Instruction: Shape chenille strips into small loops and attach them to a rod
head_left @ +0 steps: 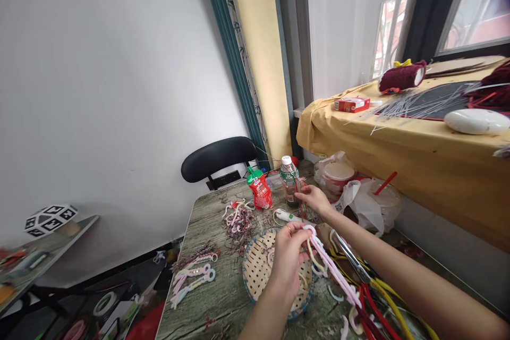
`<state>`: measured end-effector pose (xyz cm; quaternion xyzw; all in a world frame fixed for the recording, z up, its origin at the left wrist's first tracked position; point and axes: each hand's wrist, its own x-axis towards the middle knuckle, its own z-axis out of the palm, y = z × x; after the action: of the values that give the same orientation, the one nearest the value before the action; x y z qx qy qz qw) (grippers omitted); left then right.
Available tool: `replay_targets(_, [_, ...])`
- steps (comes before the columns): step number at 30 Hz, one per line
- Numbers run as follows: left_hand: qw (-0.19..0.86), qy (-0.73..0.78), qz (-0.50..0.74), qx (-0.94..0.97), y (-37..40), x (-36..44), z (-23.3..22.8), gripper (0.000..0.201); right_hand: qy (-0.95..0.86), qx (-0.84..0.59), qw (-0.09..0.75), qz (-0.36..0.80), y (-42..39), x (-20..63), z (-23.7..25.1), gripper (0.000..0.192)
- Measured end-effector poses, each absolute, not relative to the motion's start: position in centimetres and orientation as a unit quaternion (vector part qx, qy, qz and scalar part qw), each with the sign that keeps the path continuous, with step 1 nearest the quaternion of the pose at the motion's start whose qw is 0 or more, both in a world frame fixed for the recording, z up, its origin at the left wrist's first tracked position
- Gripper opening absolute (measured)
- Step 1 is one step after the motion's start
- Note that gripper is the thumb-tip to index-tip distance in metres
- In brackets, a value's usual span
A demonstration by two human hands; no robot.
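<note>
My left hand (287, 258) is closed on the looped end of a pink and white pipe cleaner (333, 271), held above a round woven basket (255, 271). The pipe cleaner runs down to the right over red and yellow ones (382, 303). My right hand (315, 197) reaches farther out and pinches a thin red thread (302, 191) beside a clear bottle with a white cap (288, 180). A pair of scissors (350, 257) lies under my right forearm.
On the wooden table (207, 308) lie a red pouch (260, 188), a pile of tangled pipe-cleaner pieces (239, 220), finished pastel loops (193, 279) and a white tube (287, 217). A black chair (219, 156) stands beyond. Plastic bags with tubs (350, 186) sit beside a yellow-draped bench (398, 138).
</note>
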<state>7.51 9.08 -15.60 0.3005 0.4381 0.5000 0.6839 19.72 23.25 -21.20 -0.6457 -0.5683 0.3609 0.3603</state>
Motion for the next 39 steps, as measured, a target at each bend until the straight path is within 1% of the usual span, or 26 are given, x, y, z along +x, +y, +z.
replay_targets(4, [0.651, 0.464, 0.513, 0.312, 9.9, 7.7, -15.7, 0.013, -0.558, -0.622, 0.384, 0.393, 23.6, 19.0, -22.0, 0.027])
replay_targets(8, [0.640, 0.474, 0.520, 0.310, 10.6, 7.8, -16.0, 0.014, -0.564, -0.567, 0.397, 0.449, 22.1, 19.6, -21.5, 0.026])
replay_targets(14, [0.632, 0.461, 0.543, 0.305, 11.0, 8.6, -16.0, 0.013, -0.577, -0.499, 0.430, 0.483, 16.2, 21.5, -19.4, 0.017])
replay_targets(19, [0.627, 0.464, 0.548, 0.302, 11.4, 9.6, -15.8, 0.014, -0.606, -0.464, 0.426, 0.485, 11.7, 22.3, -18.0, 0.022])
replay_targets(24, [0.644, 0.476, 0.516, 0.303, 12.0, 10.0, -15.9, 0.015, -0.636, -0.444, 0.425, 0.467, 10.2, 23.1, -17.3, 0.022])
replay_targets(28, [0.674, 0.479, 0.467, 0.314, 12.4, 9.6, -15.8, 0.015, -0.692, -0.441, 0.394, 0.415, 10.2, 23.6, -16.8, 0.023])
replay_targets(30, [0.681, 0.481, 0.448, 0.323, 12.6, 9.4, -15.5, 0.014, -0.708, -0.433, 0.379, 0.409, 10.2, 23.8, -16.5, 0.022])
replay_targets(33, [0.677, 0.481, 0.443, 0.337, 13.0, 9.2, -15.1, 0.011, -0.712, -0.485, 0.363, 0.356, 10.2, 23.8, -16.0, 0.019])
replay_targets(36, [0.667, 0.482, 0.453, 0.344, 13.2, 9.3, -14.8, 0.010, -0.678, -0.564, 0.378, 0.281, 10.4, 23.4, -15.5, 0.015])
replay_targets(39, [0.669, 0.475, 0.456, 0.345, 13.3, 9.1, -14.4, 0.012, -0.672, -0.533, 0.405, 0.317, 10.9, 22.9, -15.2, 0.010])
